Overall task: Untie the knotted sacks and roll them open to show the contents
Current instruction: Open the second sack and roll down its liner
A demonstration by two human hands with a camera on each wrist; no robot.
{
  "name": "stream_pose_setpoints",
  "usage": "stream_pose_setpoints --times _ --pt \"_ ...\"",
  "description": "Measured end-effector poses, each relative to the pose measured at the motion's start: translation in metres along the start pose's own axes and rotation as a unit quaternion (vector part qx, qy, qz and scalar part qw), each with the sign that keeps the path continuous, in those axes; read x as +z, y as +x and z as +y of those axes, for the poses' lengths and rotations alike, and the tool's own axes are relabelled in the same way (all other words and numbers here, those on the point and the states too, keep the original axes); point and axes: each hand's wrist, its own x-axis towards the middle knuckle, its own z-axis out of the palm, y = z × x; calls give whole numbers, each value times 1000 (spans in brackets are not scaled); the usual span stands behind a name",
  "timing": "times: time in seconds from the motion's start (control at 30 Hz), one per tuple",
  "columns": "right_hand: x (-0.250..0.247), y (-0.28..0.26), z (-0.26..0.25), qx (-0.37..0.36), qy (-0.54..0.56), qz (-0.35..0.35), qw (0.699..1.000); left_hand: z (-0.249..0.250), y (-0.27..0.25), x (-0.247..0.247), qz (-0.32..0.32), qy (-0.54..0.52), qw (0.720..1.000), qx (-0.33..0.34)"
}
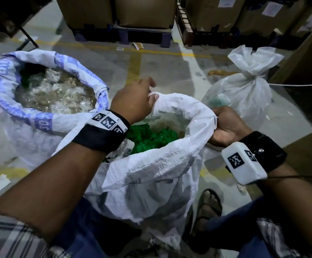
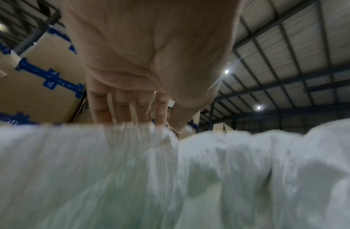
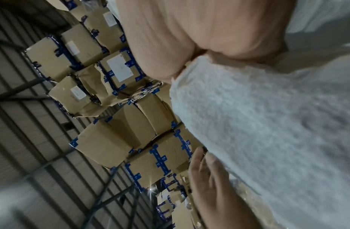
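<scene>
A white woven sack (image 1: 151, 164) stands open in front of me, with green plastic contents (image 1: 151, 136) showing inside. My left hand (image 1: 133, 99) lies on the far rim, the thumb on the folded edge and the fingers straight beyond it; the left wrist view shows the left hand (image 2: 150, 54) over the sack (image 2: 170, 178). My right hand (image 1: 225, 125) grips the bunched right rim in a fist. In the right wrist view the right hand (image 3: 170, 38) clasps the sack (image 3: 268, 124). A tied sack (image 1: 244, 94) stands behind, to the right.
At the left stands a blue-printed sack (image 1: 45, 120), rolled open on clear plastic scraps (image 1: 54, 94). Cardboard boxes on pallets (image 1: 142, 12) line the back, and more boxes (image 1: 309, 146) stand at the right. My sandalled foot (image 1: 209, 203) is beside the sack.
</scene>
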Motion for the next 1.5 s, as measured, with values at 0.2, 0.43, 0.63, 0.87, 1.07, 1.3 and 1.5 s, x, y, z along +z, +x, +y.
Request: stream_pose_setpoints --times 0.2,0.43,0.63,0.87,1.07,1.3,1.5 --pt "-8 4 -2 -80 -66 38 994 19 -6 -40 69 -165 984 -5" --pt "-10 5 3 -378 -509 349 690 49 -40 -45 -107 -62 992 38" --pt "-3 -7 10 -406 -604 279 627 73 -84 14 -298 160 936 102" --pt "3 -41 9 -365 -760 3 539 67 -79 22 -191 224 945 140" --pt "-11 -17 36 -194 -926 79 315 62 -61 22 -87 239 956 148" --pt "-4 -5 24 -410 -848 179 285 48 -56 13 -54 162 973 152" --pt "1 -9 19 -386 -873 99 280 42 -56 11 -73 217 971 74"
